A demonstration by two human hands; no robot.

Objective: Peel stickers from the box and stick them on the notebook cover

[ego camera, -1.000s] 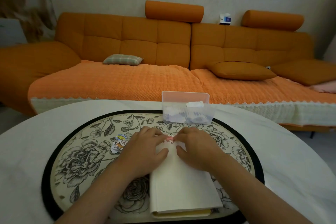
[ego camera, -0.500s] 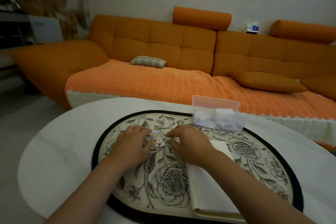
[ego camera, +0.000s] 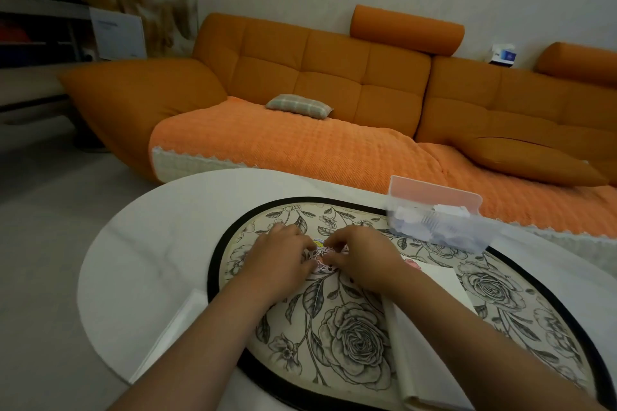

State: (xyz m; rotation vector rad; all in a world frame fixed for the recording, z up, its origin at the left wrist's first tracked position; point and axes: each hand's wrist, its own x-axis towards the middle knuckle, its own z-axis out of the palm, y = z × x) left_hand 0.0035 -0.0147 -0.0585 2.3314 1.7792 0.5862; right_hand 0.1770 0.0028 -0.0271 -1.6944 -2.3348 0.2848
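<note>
Head view: left hand (ego camera: pixel 277 260) and right hand (ego camera: pixel 362 260), fingers curled, both pinch 1 sticker (ego camera: pixel 320 259) over the mat (ego camera: pixel 350 337), beside the notebook (ego camera: pixel 440 280), near the box (ego camera: pixel 437 220). Uneven pulling could tear it or fold it onto itself.

Sticker (ego camera: pixel 320 260): mostly hidden under left hand (ego camera: pixel 278 260) and right hand (ego camera: pixel 362 259), design unreadable. Notebook (ego camera: pixel 444 282): crossed by forearm (ego camera: pixel 467 337), cut off below. Box (ego camera: pixel 437 225) contents: blurred.
</note>
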